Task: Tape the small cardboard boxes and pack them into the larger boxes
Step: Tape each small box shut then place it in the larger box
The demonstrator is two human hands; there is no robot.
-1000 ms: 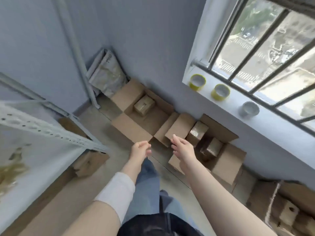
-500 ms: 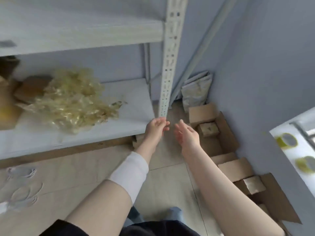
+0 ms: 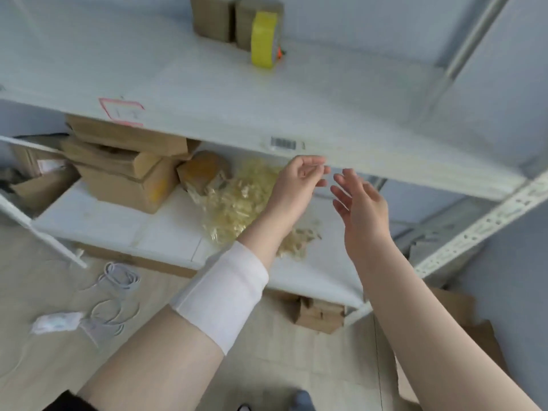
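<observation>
Cardboard shows in several places on a white metal rack. Two small boxes are stood side by side at the far edge of the upper shelf. A yellow tape is stood on edge just in front of the right one; whether it touches that box cannot be told.

Both hands are raised before the front edge of the upper shelf, nearer than the tape and the small boxes and well apart from them. The left hand is held with its fingers loosely curled and the thumb close to the fingertips. Nothing is seen in it, though blur leaves this uncertain. The right hand is held just to its right, fingers straight and spread, palm turned towards the left hand, with nothing held. A narrow gap is left between the two hands. A white band is worn on the left forearm.

A barcode label is stuck on the shelf edge just above and left of the left hand, and a red-outlined label is seen farther left.

On the lower shelf larger boxes are stacked at the left. A pile of pale yellow scraps is partly hidden behind the left wrist. On the floor a white cable is coiled at the left, another small box is tucked under the lower shelf, and flat cardboard is laid at the right.
</observation>
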